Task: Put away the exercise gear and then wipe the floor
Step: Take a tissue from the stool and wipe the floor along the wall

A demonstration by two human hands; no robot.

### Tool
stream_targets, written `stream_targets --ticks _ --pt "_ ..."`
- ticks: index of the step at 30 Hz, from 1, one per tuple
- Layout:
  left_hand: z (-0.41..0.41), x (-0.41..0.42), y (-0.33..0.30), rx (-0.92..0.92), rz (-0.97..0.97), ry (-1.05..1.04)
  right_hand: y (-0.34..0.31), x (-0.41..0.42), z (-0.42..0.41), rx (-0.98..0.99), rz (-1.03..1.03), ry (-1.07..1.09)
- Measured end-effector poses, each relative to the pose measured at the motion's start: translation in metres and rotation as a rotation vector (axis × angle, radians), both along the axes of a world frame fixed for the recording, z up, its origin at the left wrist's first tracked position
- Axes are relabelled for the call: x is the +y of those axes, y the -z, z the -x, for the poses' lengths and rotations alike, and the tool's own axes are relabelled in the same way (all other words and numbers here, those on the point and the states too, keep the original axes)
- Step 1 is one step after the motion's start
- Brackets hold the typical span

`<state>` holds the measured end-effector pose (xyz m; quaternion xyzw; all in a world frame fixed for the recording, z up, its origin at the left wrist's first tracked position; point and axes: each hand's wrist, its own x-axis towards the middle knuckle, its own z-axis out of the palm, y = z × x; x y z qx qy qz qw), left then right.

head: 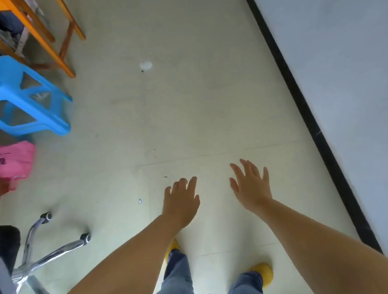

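Two hands are held out empty above the pale tiled floor (pixel 207 102), the left hand (pixel 181 201) with fingers loosely bent, the right hand (pixel 252 185) with fingers spread; they are apart and nothing is gripped. No exercise gear can be made out. A white smudge (pixel 146 65) is seen on the floor further ahead. A blue plastic stool (pixel 15 97) stands at the left, beside an orange wooden frame (pixel 42 35). A pink bag (pixel 2 163) and a chrome chair base (pixel 44 253) are seen nearer. Yellow shoes (pixel 264 274) are planted below.
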<state>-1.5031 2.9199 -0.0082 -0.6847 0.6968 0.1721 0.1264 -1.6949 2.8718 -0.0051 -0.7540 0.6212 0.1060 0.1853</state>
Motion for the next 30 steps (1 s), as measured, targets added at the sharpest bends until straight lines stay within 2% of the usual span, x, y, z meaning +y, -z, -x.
stream_targets --ticks 5,8,15,19,27,30 --pt "-0.131 -0.018 -0.005 -0.028 0.029 -0.104 0.0 -0.016 -0.133 -0.045 -0.039 -0.113" --pt "-0.187 -0.04 -0.011 -0.02 0.031 -0.183 -0.007 -0.038 -0.186 -0.065 -0.03 -0.157" --pt "-0.225 -0.121 -0.017 0.049 0.083 -0.219 -0.017 -0.135 -0.241 0.028 0.032 -0.132" --pt "-0.248 -0.206 -0.021 0.037 0.136 -0.173 -0.016 -0.212 -0.271 0.03 0.054 -0.115" --pt "-0.342 -0.402 -0.052 -0.039 0.205 -0.24 -0.039 -0.416 -0.339 -0.005 0.111 -0.155" --pt "-0.371 -0.463 -0.06 -0.01 0.234 -0.296 -0.048 -0.486 -0.368 -0.006 0.121 -0.166"
